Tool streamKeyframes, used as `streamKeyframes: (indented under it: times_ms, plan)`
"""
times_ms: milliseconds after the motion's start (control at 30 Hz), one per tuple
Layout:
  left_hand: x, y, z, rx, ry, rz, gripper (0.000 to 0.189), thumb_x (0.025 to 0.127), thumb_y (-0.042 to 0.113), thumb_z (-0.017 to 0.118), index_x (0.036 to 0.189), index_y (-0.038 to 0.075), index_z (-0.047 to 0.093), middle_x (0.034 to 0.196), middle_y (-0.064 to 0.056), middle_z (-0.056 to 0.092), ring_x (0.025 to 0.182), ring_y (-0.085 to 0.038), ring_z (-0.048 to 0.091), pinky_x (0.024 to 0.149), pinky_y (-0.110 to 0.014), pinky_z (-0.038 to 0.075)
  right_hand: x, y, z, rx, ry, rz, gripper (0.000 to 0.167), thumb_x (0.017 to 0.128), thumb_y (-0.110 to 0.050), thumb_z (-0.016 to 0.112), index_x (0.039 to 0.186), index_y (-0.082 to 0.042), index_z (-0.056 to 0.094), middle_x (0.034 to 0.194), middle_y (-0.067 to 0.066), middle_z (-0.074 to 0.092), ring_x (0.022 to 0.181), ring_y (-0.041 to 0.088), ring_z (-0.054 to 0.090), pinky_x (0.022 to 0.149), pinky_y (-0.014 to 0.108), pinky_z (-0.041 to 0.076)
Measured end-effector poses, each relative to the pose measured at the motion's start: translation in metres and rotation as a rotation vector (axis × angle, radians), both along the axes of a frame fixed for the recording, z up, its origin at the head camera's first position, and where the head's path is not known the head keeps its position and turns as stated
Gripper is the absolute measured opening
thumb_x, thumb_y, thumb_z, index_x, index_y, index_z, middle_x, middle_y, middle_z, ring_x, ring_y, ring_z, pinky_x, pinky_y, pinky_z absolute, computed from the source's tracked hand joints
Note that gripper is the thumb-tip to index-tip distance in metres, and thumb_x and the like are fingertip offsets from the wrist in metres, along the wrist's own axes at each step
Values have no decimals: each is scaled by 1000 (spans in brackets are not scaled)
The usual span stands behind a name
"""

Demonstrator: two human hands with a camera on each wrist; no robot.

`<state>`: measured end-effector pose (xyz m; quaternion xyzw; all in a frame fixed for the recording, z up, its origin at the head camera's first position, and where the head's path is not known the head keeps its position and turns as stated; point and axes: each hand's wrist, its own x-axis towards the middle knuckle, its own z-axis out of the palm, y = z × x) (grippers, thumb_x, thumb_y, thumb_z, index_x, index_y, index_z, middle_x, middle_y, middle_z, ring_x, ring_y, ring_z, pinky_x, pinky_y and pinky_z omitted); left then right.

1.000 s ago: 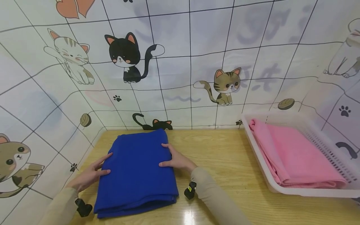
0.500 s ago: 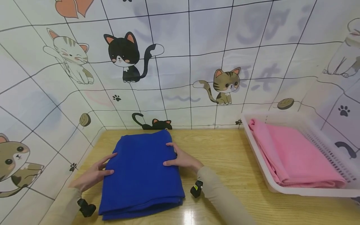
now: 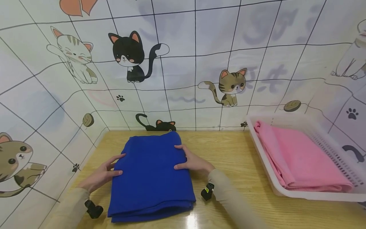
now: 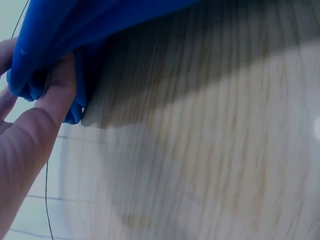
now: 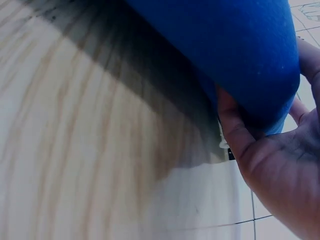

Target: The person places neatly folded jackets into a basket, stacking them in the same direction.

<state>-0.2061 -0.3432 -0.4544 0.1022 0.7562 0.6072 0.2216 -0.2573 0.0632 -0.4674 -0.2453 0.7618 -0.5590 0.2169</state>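
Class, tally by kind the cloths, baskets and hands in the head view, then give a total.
Cloths: 2 (blue cloth, pink cloth)
Baskets: 1 (white basket)
Hands: 2 (left hand, right hand)
Total: 5

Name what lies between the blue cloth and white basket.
The head view shows the right hand gripping the blue cloth, plus a beige sleeve and black wrist device; then bare table to the basket.

The counter (image 3: 226,149) has a flat, glossy top in light yellow-brown wood grain. A rectangular white plastic basket (image 3: 314,195) with rows of slots stands on its right side. Well apart, left of the middle, a folded rectangular blue fabric cloth (image 3: 151,171) shades the surface below it; whether its whole underside touches the counter is unclear.
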Motion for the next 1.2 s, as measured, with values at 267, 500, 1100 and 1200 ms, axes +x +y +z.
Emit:
streamKeyframes:
  times_ms: [267, 500, 1100, 1200]
  plan:
    - [-5, 23, 4, 29, 19, -22, 72, 96, 8, 60, 155, 15, 19, 150, -29, 20, 125, -34, 46, 96, -41, 46, 6, 23, 9, 44, 51, -25, 82, 82, -28, 79, 147, -27, 29, 157, 9, 16, 141, 30, 23, 110, 53, 22]
    - [-10, 44, 8, 36, 38, -38, 73, 94, 7, 62, 154, 13, 21, 149, -29, 23, 127, -39, 41, 97, -40, 45, 6, 47, 13, 13, 43, -22, 75, 85, -25, 76, 145, -25, 31, 156, 11, 14, 137, 39, 25, 105, 57, 30]
    - [-21, 83, 25, 51, 65, -65, 74, 92, 12, 67, 153, 21, 26, 150, -23, 26, 130, -41, 38, 99, -44, 43, 10, 88, 20, -22, 84, -62, 74, 89, -18, 71, 149, -23, 28, 149, 20, 27, 122, 42, 46, 92, 49, 46]
    - [-23, 88, 26, 67, 65, -71, 75, 91, 11, 68, 153, 21, 27, 149, -22, 28, 130, -40, 40, 98, -44, 44, 11, 93, 21, -19, 83, -71, 75, 89, -17, 71, 149, -23, 27, 149, 21, 27, 122, 43, 46, 91, 50, 47]
